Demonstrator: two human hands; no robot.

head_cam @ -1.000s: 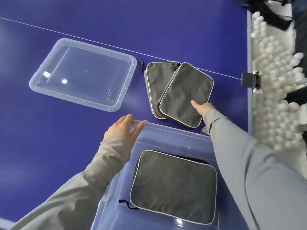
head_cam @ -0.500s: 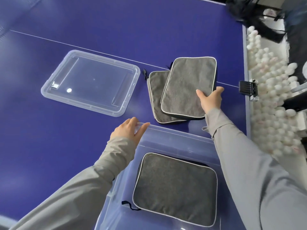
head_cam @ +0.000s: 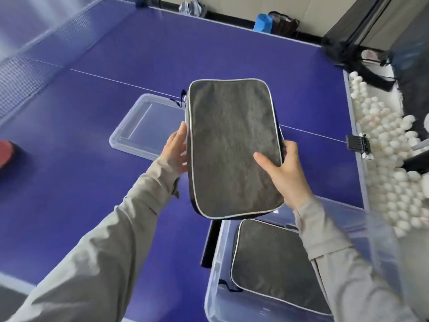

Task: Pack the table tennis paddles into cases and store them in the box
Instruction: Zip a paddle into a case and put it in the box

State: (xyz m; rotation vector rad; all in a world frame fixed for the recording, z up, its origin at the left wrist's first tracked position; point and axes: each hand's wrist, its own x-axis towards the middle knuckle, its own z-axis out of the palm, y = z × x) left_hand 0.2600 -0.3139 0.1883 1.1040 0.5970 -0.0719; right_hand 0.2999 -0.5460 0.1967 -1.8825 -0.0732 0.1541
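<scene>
A grey paddle case (head_cam: 232, 147) with white piping hangs in the air above the blue table (head_cam: 232, 47). My right hand (head_cam: 284, 175) grips its lower right edge, thumb on top and fingers round the side. My left hand (head_cam: 175, 151) touches the case's left edge with fingers that look straight. Below, at the lower right, stands the clear plastic box (head_cam: 214, 263) with another grey case (head_cam: 271, 261) lying flat inside. My right sleeve covers part of that case. Whatever lies on the table behind the held case is hidden.
The box's clear lid (head_cam: 144, 129) lies on the table behind my left hand. A red paddle (head_cam: 7, 152) shows at the left edge. Many white balls (head_cam: 390, 159) fill a trough along the table's right side, next to a black clip (head_cam: 357, 144). The net (head_cam: 23, 73) runs at far left.
My right hand lifted the upper case off the table and brought it toward me. My left hand left the box rim and came to the case's left edge. The view tilted up.
</scene>
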